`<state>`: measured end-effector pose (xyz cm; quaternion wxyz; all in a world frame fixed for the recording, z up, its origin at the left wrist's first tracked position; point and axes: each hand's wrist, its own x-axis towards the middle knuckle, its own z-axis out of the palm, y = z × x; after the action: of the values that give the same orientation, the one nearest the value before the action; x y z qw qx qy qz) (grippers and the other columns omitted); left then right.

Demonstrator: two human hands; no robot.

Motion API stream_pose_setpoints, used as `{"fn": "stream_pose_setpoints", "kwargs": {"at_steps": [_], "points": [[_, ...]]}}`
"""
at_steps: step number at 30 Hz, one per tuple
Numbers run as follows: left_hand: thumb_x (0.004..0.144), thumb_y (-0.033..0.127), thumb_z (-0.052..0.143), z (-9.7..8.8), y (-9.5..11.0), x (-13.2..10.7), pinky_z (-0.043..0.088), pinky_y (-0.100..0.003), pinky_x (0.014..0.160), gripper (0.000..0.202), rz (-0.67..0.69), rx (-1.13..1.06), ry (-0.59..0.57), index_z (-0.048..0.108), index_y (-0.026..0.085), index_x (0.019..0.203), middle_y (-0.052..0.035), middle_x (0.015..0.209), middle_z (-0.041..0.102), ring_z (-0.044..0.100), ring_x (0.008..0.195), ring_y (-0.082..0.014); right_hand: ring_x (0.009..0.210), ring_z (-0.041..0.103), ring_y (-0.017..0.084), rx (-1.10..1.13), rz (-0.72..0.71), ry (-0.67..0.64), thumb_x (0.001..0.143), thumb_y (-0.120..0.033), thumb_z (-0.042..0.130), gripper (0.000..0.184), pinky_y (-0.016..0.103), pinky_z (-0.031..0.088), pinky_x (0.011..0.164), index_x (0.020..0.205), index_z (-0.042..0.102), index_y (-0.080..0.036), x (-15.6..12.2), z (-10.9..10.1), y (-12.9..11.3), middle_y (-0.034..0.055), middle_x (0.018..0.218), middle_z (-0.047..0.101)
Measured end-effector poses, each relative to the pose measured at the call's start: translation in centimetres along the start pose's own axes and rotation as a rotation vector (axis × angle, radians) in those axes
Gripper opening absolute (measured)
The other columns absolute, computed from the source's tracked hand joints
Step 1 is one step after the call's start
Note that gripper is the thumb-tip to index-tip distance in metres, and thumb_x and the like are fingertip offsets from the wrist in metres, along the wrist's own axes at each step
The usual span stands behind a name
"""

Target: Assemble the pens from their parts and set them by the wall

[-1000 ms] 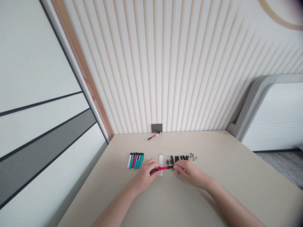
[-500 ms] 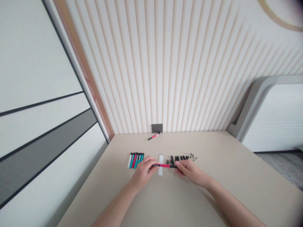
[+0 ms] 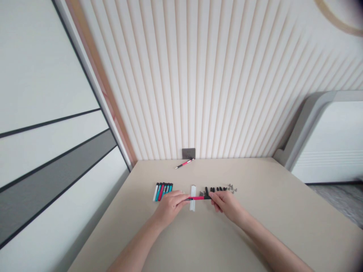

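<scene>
Both hands hold one red pen level above the beige table. My left hand is closed on its left end. My right hand pinches its black right end. Under the pen lies a small bundle of white refills. A row of teal, red and white pen barrels lies left of my left hand. Several black pen parts and small grey bits lie just beyond my right hand.
Another red pen lies at the back of the table below a grey wall socket. A ribbed wall rises behind the table. A white and grey cabinet stands at the right.
Both hands and the red pen have moved slightly away from me, toward the parts rows. The pen has levelled out between the hands.
</scene>
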<state>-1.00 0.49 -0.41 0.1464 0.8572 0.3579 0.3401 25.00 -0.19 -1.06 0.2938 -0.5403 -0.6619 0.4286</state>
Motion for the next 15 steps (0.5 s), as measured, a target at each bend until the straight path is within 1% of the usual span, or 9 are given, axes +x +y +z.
{"fn": "stream_pose_setpoints", "kwargs": {"at_steps": [3, 6, 9, 12, 15], "points": [[0.093, 0.031, 0.056, -0.1, 0.1, 0.0, 0.050, -0.023, 0.068, 0.023, -0.031, -0.024, -0.012, 0.072, 0.021, 0.105, -0.0049, 0.083, 0.070, 0.065, 0.076, -0.0158, 0.046, 0.045, 0.012, -0.060, -0.007, 0.025, 0.094, -0.055, 0.036, 0.052, 0.023, 0.034, 0.049, 0.063, 0.056, -0.019, -0.3, 0.0, -0.4, -0.0006, 0.051, 0.058], [0.093, 0.030, 0.057, -0.3, 0.3, 0.0, 0.049, -0.023, 0.068, 0.021, -0.077, -0.068, -0.017, 0.073, 0.021, 0.104, -0.0044, 0.084, 0.071, 0.066, 0.076, -0.0150, 0.051, 0.050, 0.014, -0.121, -0.059, 0.054, 0.096, -0.052, 0.035, 0.050, 0.024, 0.036, 0.053, 0.063, 0.056, -0.019, -0.8, -0.2, -1.0, -0.0002, 0.055, 0.060], [0.091, 0.029, 0.059, -0.5, 0.5, 0.1, 0.048, -0.022, 0.064, 0.019, -0.098, -0.077, -0.024, 0.074, 0.021, 0.100, -0.0036, 0.079, 0.071, 0.065, 0.071, -0.0146, 0.054, 0.052, 0.014, -0.197, -0.117, 0.094, 0.097, -0.050, 0.034, 0.050, 0.024, 0.036, 0.056, 0.062, 0.054, -0.020, -1.3, -0.2, -1.8, 0.0003, 0.057, 0.060], [0.091, 0.028, 0.060, -0.5, 0.6, 0.3, 0.047, -0.021, 0.061, 0.018, -0.123, -0.099, 0.001, 0.074, 0.020, 0.099, -0.0033, 0.076, 0.070, 0.063, 0.067, -0.0138, 0.055, 0.053, 0.015, -0.256, -0.154, 0.142, 0.098, -0.048, 0.031, 0.048, 0.025, 0.035, 0.057, 0.065, 0.054, -0.020, -1.5, -0.1, -2.2, 0.0006, 0.059, 0.060], [0.090, 0.027, 0.061, -0.5, 0.3, 0.4, 0.046, -0.021, 0.059, 0.018, -0.158, -0.118, 0.050, 0.072, 0.020, 0.103, -0.0029, 0.080, 0.069, 0.061, 0.064, -0.0126, 0.054, 0.052, 0.015, -0.274, -0.169, 0.168, 0.098, -0.049, 0.029, 0.049, 0.026, 0.034, 0.056, 0.067, 0.054, -0.021, -1.3, -0.1, -2.0, 0.0006, 0.058, 0.058]]}}
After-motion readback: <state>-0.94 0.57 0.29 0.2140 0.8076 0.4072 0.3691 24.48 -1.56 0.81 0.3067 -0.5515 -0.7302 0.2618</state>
